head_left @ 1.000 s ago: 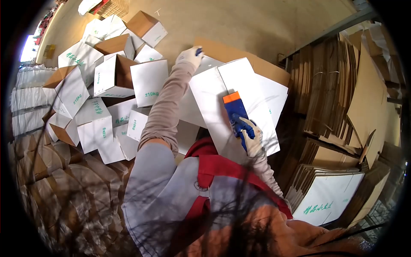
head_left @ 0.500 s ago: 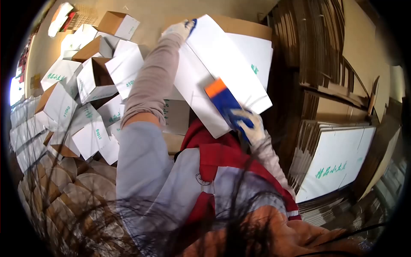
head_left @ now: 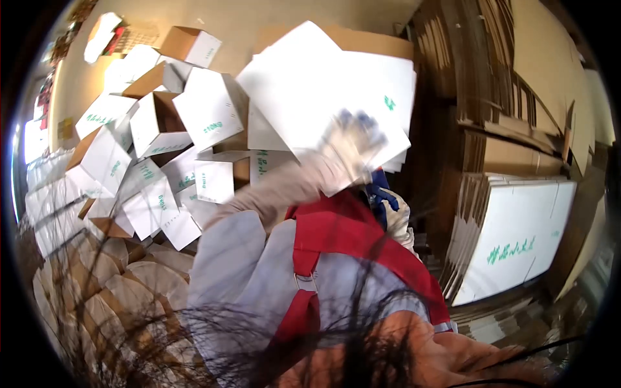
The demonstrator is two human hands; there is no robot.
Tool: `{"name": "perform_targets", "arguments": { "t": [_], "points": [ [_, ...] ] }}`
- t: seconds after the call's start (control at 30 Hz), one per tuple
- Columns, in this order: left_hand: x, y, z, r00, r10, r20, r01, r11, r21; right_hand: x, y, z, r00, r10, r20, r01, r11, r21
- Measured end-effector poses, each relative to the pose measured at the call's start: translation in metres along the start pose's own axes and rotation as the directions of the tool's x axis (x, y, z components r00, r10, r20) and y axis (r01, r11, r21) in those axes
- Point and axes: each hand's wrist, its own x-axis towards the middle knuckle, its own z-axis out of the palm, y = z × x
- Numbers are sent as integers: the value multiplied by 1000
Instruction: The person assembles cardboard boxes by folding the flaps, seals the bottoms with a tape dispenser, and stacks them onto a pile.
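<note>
A white carton (head_left: 294, 74) lies on flat cardboard (head_left: 372, 42); above it the blurred left hand (head_left: 354, 141) has fingers spread. The right hand (head_left: 396, 212) grips a blue tool (head_left: 378, 177). Open boxes (head_left: 210, 107) crowd the pale floor (head_left: 272, 14).

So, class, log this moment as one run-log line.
left hand: blurred, over white cardboard; right hand: partly hidden, gripping blue tool; white boxes: heaped at left

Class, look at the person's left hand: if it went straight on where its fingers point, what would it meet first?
The left hand would probably meet the white cardboard right at its fingertips, towards the green print. Blur hides whether it would touch or skim above.
</note>
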Motion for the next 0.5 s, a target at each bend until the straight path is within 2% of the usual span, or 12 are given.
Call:
{"name": "perform_targets", "arguments": {
  "t": [0.03, 0.07, 0.13, 0.17, 0.2, 0.23, 0.27, 0.33, 0.37, 0.4, 0.47, 0.5],
  "points": [
    [-8, 17, 21, 995, 71, -77, -75, 996, -49, 9, 16, 9, 994, 111, 20, -112, 950, 290],
    [-8, 20, 21, 995, 33, -96, -39, 998, -52, 23, 44, 12, 991, 132, -11, -127, 975, 180],
    [-7, 22, 16, 999, 5, -36, -8, 998, -61, 45, 43, 20, 969, -145, 202, 181, 968, -175],
    [-10, 21, 16, 997, 46, -70, -53, 993, -107, 52, 58, 22, 895, -302, 328, 427, 795, -431],
    [-10, 10, 16, 991, 78, -112, -92, 988, -122, 59, 71, 33, 914, -346, 213, 389, 896, -213],
    [-12, -4, 17, 984, 85, -157, -126, 953, -274, 66, 87, 30, 959, -65, 274, 52, 997, 52],
    [-13, -14, 29, 940, -7, -340, -133, 913, -386, 55, 63, 24, 890, 226, 395, -347, 899, 268],
    [-28, -59, -4, 957, -175, -233, 91, 939, -332, 46, 30, 0, 872, 258, 415, -281, 960, -6],
    [-31, -99, -5, 861, -269, -433, 159, 949, -272, 49, 2, -8, 871, 230, 433, -79, 937, -339],
    [-33, -138, -5, 717, -334, -612, 242, 942, -231, 53, 10, -5, 870, 234, 434, -75, 933, -351],
    [-40, -180, -41, 496, -730, -469, 688, 661, -301, 61, 35, 0, 874, 203, 441, -107, 967, -232],
    [-38, -203, -32, 401, -801, -444, 760, 562, -327, 52, -42, 9, 925, -182, 332, 298, 892, -341]
  ]
}}
